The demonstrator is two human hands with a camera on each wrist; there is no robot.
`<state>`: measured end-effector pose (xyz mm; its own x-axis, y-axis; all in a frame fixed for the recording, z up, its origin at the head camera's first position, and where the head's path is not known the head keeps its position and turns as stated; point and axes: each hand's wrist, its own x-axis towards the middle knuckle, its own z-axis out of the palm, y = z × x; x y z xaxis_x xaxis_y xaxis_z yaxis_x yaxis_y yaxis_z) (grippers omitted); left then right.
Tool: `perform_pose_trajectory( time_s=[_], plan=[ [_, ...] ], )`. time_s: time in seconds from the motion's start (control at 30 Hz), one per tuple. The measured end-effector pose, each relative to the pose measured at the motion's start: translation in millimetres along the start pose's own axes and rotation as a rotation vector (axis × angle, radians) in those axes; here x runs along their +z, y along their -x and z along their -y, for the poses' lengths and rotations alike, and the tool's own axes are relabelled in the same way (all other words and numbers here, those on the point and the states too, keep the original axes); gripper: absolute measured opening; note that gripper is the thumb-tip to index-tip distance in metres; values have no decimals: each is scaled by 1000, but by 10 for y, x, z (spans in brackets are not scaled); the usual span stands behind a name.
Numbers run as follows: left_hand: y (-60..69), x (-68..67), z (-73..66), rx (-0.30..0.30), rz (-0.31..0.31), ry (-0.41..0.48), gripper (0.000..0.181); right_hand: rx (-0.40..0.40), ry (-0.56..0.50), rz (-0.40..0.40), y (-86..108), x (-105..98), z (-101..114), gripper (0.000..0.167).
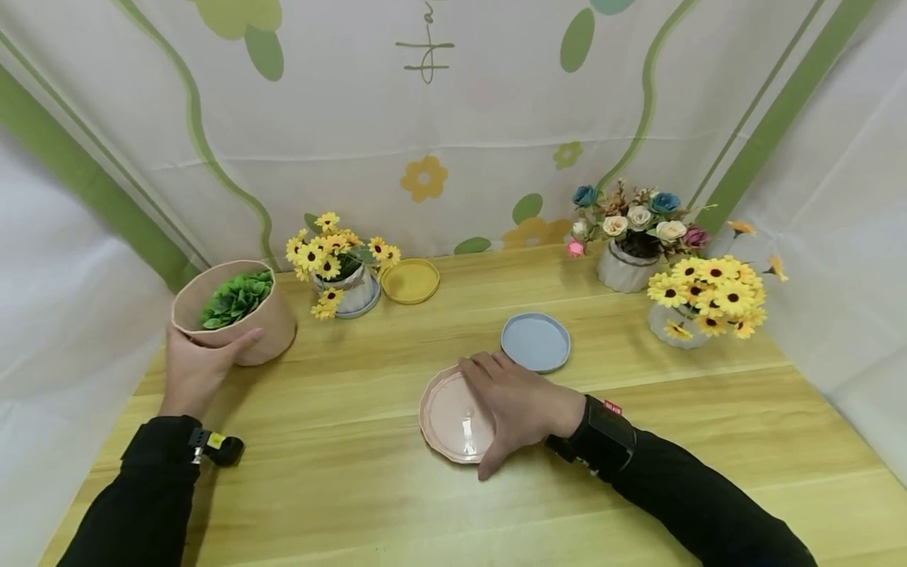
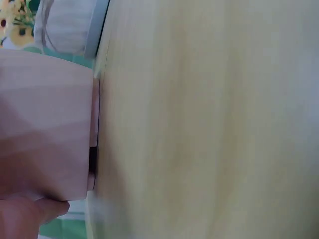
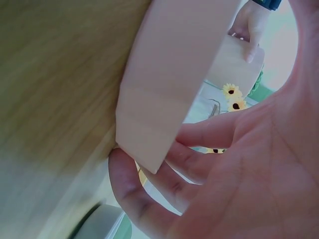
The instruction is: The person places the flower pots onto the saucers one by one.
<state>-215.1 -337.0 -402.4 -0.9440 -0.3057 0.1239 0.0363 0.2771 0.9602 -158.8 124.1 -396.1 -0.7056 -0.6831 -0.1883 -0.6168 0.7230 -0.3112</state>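
Note:
At the left end of the table my left hand (image 1: 194,366) grips a pink flowerpot (image 1: 272,339) by its near side, thumb along the wall below the rim. A leafy green plant (image 1: 237,301) sits inside the pot. In the left wrist view the pot's wall (image 2: 45,124) stands close to the tabletop. My right hand (image 1: 520,402) spans a shallow pink saucer (image 1: 453,421) on the table, fingers curled over its far edge and thumb at its near edge. The right wrist view shows fingertips against the side of the saucer (image 3: 159,94).
A blue-grey saucer (image 1: 536,342) lies just beyond my right hand. Farther back are a yellow saucer (image 1: 411,282) and a small pot of yellow flowers (image 1: 354,290) on a grey-blue saucer. Two more potted flowers, mixed roses (image 1: 627,268) and yellow daisies (image 1: 716,295), stand at the right.

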Motion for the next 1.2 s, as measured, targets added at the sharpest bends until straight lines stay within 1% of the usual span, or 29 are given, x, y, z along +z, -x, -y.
perform_pose_trajectory(
  time_s=[0.17, 0.27, 0.3, 0.4, 0.47, 0.53, 0.57, 0.67, 0.83, 1.03, 1.2],
  plan=[
    [63, 69, 12, 8, 18, -8, 103, 1, -2, -5, 8, 2, -14, 150],
    [145, 112, 9, 20, 50, 31, 102, 2, 1, -7, 9, 5, -17, 150],
    [175, 129, 6, 28, 64, 60, 102, 2, 2, -9, 9, 5, -17, 151],
    [281, 168, -8, 42, 118, 95, 101, 3, 3, -10, 11, 5, -13, 151],
    [357, 182, -19, 48, 146, 73, 101, 1, -2, -11, 14, 4, -10, 150],
    [436, 186, -33, 49, 169, 29, 102, -2, -4, -13, 13, 7, -8, 150],
    [474, 187, -39, 49, 183, 24, 103, -3, -6, -13, 12, 8, -6, 150],
    [574, 196, -57, 57, 212, -21, 103, -7, -8, -16, 7, 11, -2, 150],
    [684, 251, -84, 73, 276, 4, 103, -5, -7, -12, 4, 18, -2, 150],
    [812, 389, -168, 71, 341, 3, 106, -3, -4, -15, 3, 14, 6, 150],
    [897, 558, -226, 90, 443, 23, 111, 10, -1, -8, 2, 22, 12, 150]
  ],
)
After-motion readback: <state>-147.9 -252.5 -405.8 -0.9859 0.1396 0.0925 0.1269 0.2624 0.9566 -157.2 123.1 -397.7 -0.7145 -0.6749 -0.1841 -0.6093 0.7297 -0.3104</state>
